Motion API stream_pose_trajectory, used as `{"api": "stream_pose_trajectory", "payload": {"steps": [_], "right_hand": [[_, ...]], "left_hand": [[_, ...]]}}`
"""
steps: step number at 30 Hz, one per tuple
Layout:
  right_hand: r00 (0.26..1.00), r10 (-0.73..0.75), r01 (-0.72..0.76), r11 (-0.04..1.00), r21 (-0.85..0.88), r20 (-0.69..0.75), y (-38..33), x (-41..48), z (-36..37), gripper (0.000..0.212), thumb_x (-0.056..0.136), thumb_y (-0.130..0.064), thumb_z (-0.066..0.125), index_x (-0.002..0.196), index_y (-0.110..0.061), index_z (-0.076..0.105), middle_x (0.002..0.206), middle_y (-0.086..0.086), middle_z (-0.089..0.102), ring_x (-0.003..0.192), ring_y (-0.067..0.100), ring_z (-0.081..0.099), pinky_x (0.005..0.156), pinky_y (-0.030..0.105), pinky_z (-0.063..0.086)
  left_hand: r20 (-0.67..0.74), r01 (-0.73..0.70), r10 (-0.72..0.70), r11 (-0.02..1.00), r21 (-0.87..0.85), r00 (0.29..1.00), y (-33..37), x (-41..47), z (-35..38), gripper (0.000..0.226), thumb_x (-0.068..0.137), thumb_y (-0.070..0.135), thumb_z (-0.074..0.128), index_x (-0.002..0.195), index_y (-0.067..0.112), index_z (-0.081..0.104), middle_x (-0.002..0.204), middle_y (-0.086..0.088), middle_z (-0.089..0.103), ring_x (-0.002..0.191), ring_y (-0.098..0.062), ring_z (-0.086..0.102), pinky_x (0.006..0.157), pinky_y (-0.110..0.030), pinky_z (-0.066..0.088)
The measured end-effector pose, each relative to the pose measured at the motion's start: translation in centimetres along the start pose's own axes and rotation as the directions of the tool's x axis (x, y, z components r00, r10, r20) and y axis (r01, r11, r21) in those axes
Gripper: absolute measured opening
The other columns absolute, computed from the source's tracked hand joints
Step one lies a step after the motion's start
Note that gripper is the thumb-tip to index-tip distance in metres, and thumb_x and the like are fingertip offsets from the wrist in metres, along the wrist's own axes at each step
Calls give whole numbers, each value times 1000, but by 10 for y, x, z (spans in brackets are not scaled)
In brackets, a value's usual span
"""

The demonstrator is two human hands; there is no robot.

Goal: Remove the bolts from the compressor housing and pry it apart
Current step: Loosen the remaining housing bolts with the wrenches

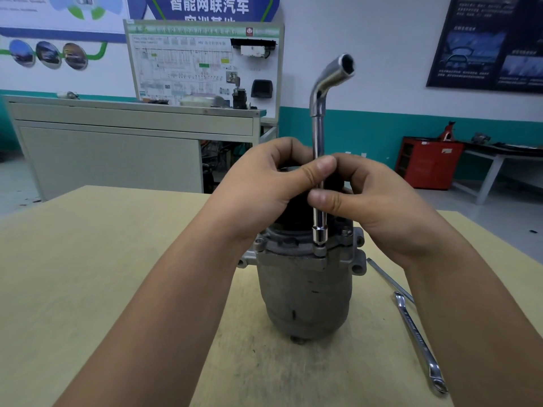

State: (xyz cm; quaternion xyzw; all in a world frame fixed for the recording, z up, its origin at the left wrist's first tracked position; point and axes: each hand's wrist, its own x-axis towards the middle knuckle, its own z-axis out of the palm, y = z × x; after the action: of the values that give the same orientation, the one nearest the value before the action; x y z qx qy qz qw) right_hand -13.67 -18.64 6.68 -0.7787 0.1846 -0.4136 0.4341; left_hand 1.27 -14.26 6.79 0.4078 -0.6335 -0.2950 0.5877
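Grey compressor housing (pixel 305 292) upright on table; flange bolt (pixel 319 249) under socket.

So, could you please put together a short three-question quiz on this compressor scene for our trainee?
1. True or false: the L-shaped socket wrench stands upright with its lower socket on a bolt of the compressor housing.
2. Which hands grip the wrench shaft? A) left hand only B) right hand only C) both
3. Fill in: the combination wrench lies on the table to the housing's ____.

Key: 1 true; 2 C; 3 right
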Motion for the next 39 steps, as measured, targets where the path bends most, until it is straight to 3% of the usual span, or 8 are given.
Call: {"api": "stream_pose_trajectory", "payload": {"steps": [6, 11, 14, 18, 22, 26, 30, 39], "right_hand": [[1000, -14, 14, 999, -31, -22, 0, 0, 0, 51, 63, -25, 67, 101, 9, 61, 101, 23, 65, 87, 9, 63, 80, 19, 51], [1000, -3, 2, 998, 60, 17, 2, 1, -1, 31, 70, -19, 63, 96, -3, 67, 89, 9, 72, 89, 9, 67, 77, 16, 51], [999, -3, -1, 990, 139, 32, 4, 1, -2, 23, 72, -17, 61, 93, -14, 69, 87, -3, 73, 89, 7, 68, 75, 14, 50], [1000, 6, -8, 996, 88, 19, 5, 2, -2, 23, 73, -19, 60, 92, -12, 71, 91, 5, 71, 90, 13, 66, 79, 19, 53], [999, 1, -6, 993, 119, 40, 5, 2, -3, 21, 76, -19, 61, 92, -14, 74, 96, 4, 72, 97, 13, 65, 86, 20, 51], [999, 19, -22, 995, 99, 33, 3, 2, -3, 22, 71, -23, 70, 91, -13, 71, 88, -1, 72, 87, 8, 67, 74, 17, 52], [999, -5, 6, 999, 50, -32, 3, 1, 1, 48, 60, -26, 77, 93, 4, 59, 81, 1, 65, 78, 8, 64, 75, 23, 54], [999, 20, -19, 999, 28, -29, 0, -1, 2, 45, 62, -26, 70, 96, 4, 63, 88, 10, 67, 83, 12, 65, 80, 26, 54]], "left_hand": [[-59, -8, 7, 1000, -16, 998, -1, 1, 2, 16, 66, 35, 73, 55, 28, 63, 81, 3, 72, 77, -13, 66, 79, -35, 50], [-12, 0, 0, 1000, 6, 1000, -1, 0, 1, 15, 74, 39, 66, 78, 27, 74, 88, 4, 75, 89, -13, 70, 90, -37, 52], [70, 3, 3, 996, -84, 998, 1, 0, -3, 15, 80, 35, 63, 81, 28, 77, 90, 4, 75, 91, -12, 71, 84, -26, 55], [98, 12, 7, 981, -195, 995, 1, -1, -6, 18, 77, 29, 60, 82, 22, 76, 87, 2, 74, 86, -11, 70, 79, -20, 54], [66, 8, 4, 984, -178, 998, 0, -1, -5, 16, 71, 31, 62, 76, 22, 74, 79, 4, 73, 80, -8, 70, 72, -17, 53], [15, -2, 5, 989, -151, 1000, -1, 0, -4, 30, 64, 36, 70, 83, 13, 67, 72, 4, 69, 72, -9, 65, 67, -18, 52], [-4, -13, 13, 985, -173, 1000, 1, 0, -3, 29, 63, 35, 78, 74, 13, 63, 66, 4, 67, 66, -9, 64, 63, -18, 50], [-47, -21, 13, 986, -165, 999, -1, 1, 0, 19, 58, 35, 81, 60, 23, 67, 80, 9, 73, 77, -5, 69, 68, -16, 51]]}}
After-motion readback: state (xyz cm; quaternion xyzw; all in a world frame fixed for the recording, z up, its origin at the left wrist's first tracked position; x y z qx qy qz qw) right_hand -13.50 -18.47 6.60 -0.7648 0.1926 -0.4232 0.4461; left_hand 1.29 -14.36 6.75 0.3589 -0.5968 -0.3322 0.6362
